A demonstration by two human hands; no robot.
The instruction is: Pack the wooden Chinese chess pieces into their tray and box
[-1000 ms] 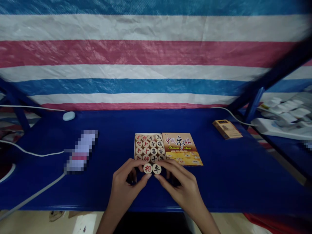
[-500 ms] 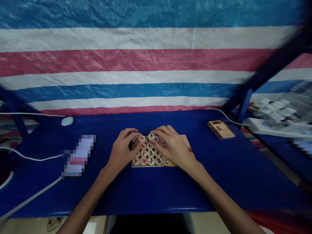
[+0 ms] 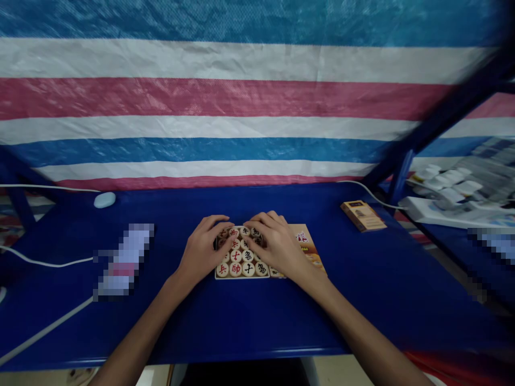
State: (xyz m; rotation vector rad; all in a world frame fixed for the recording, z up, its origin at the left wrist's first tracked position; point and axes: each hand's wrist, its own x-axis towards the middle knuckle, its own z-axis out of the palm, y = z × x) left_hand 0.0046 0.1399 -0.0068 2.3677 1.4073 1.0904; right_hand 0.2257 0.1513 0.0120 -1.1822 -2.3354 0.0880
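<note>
A shallow white box (image 3: 242,277) on the blue table holds rows of round xiangqi pieces with red and black characters. My left hand (image 3: 203,244) reaches over its left side, thumb and fingertips pinched around a red-marked piece (image 3: 234,232) in the back row. Just right of that, a black-marked piece (image 3: 244,231) sits between the thumb and fingers of my right hand (image 3: 279,241). Both pieces look level with their neighbours. Under my right hand lies a printed brown-and-cream box lid (image 3: 306,246), partly covered.
A phone (image 3: 127,260) and a pale blue oval case (image 3: 104,200) lie on the left, with white cables nearby. At the back right is a small yellow-brown box (image 3: 363,215). A power strip (image 3: 442,212) with plugs stands farther right. Striped sheeting (image 3: 241,96) hangs behind.
The two pinched pieces have gone down from above the back row into the box, level with the others. My right hand has shifted slightly left, showing more of the lid.
</note>
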